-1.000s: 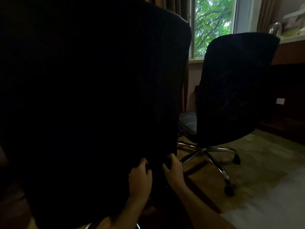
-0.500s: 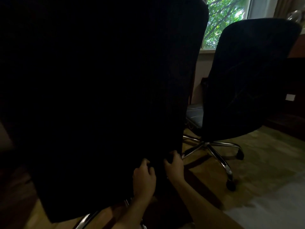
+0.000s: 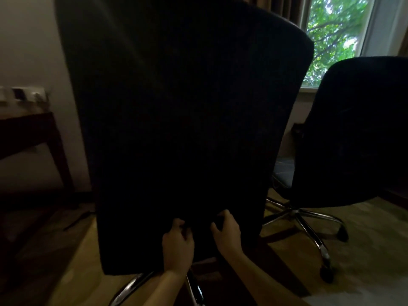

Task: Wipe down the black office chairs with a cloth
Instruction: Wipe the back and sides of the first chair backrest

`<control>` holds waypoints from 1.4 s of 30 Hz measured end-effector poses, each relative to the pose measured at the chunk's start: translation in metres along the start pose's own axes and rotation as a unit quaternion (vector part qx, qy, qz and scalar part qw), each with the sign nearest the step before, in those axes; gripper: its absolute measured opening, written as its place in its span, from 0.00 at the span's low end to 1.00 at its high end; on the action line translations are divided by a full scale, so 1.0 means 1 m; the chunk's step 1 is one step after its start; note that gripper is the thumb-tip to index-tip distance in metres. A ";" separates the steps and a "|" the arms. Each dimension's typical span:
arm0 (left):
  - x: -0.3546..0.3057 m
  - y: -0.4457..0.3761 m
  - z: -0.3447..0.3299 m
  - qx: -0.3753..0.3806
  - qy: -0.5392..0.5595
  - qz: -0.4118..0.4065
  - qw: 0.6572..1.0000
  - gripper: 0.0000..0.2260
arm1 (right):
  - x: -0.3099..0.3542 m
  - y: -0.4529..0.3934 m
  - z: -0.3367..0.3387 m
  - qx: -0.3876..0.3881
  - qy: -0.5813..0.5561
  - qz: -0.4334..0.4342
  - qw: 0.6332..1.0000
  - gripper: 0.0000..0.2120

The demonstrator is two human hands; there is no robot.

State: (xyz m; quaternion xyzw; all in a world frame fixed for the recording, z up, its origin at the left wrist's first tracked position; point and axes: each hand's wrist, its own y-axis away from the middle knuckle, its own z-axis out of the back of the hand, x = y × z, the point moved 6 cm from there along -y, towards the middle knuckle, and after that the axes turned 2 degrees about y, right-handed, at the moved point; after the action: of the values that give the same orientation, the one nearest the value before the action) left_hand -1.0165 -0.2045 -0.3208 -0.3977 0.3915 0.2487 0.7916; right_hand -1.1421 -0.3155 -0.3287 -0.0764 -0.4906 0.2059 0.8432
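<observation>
The near black office chair (image 3: pixel 187 129) fills the centre of the frame, its backrest turned toward the camera. Both hands sit at the lower middle of the frame, against the bottom part of that backrest. The left hand (image 3: pixel 177 245) has its fingers curled at the dark surface; the right hand (image 3: pixel 226 231), just beside it, is curled in the same way. Whether either hand holds a cloth cannot be told (anything dark there merges with the backrest).

Change from the earlier views: over the last second the camera view has drawn back and swung, so the whole backrest and a side worktop (image 3: pixel 33 131) at middle left are now in frame. The hands have kept their place low on the backrest, close together, with only small shifts of the fingers.

Judgement for the task: work appears to be confined to the lower edge of this chair's back. The upper backrest shows no sign either way of being wiped.

The second black office chair (image 3: pixel 353 133) stands at the right of the frame under the window (image 3: pixel 335 36), apart from the hands and untouched. Its chrome base (image 3: pixel 309 221) rests on the floor (image 3: pixel 375 250). It probably remains to be done.
</observation>
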 end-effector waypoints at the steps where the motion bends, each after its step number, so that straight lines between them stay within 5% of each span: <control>1: 0.003 -0.001 0.005 0.001 0.007 0.008 1.000 0.03 | 0.004 0.002 -0.003 0.010 0.010 0.005 1.000 0.12; 6: 0.014 -0.019 0.039 0.001 0.038 0.047 0.998 0.02 | 0.048 0.010 -0.007 0.006 0.016 0.050 0.999 0.13; 16: -0.057 -0.072 0.164 -0.076 0.099 -0.069 0.990 0.11 | 0.193 0.010 0.011 -0.067 0.056 0.164 0.983 0.05; 23: -0.103 -0.104 0.204 -0.092 0.111 -0.125 0.982 0.06 | 0.267 0.000 0.042 -0.132 0.065 0.239 0.960 0.10; 33: -0.102 -0.107 0.219 -0.185 0.082 -0.155 0.967 0.05 | 0.294 0.000 0.032 -0.112 0.089 0.279 0.950 0.05; 42: -0.083 -0.113 0.225 -0.206 0.114 -0.127 0.964 0.02 | 0.293 -0.001 0.017 -0.087 0.160 0.245 0.952 0.12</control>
State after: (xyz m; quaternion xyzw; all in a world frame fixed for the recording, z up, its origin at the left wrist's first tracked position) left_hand -0.8895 -0.0890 -0.1186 -0.6241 0.3654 0.1741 0.6683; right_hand -1.0291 -0.1940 -0.0871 -0.2992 -0.3313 0.3474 0.8246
